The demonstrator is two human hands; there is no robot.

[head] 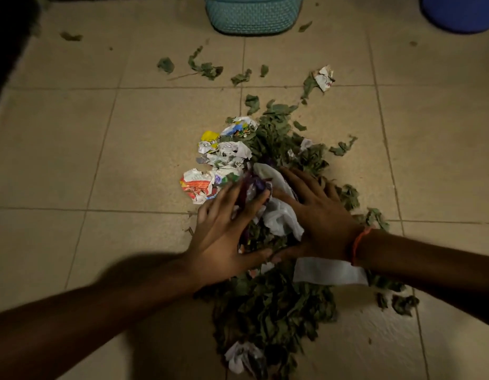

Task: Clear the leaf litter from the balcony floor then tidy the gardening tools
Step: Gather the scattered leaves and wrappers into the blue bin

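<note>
Both hands press down into one heap in the middle of the floor. Farthest left, the left hand (224, 237) lies with fingers spread and fairly straight over crumpled purple wrapper scraps (251, 187), pushing rather than gripping; motion blur hides whether any fingertip hooks under. Just beyond it sit balled-up printed paper wrappers in red, yellow and white (210, 171). Between the hands a soft white plastic bag (279, 215) bunches up. The right hand (317, 212), with an orange thread at the wrist, rests flat on that bag and on the pile of dry, curled green-grey leaves (273, 305), fingers splayed and clamped on nothing.

The leaf litter lies on the beige tiled balcony floor (73, 160), mostly heaped under and near the hands, with stray leaves (205, 67) scattered toward a teal woven basket (251, 15) and a blue tub (457, 12) at the far edge.

Such litter looks light, brittle and loose: it would likely crumble and spill if pinched, so scooping from both sides with cupped palms low against the tiles seems best.
</note>
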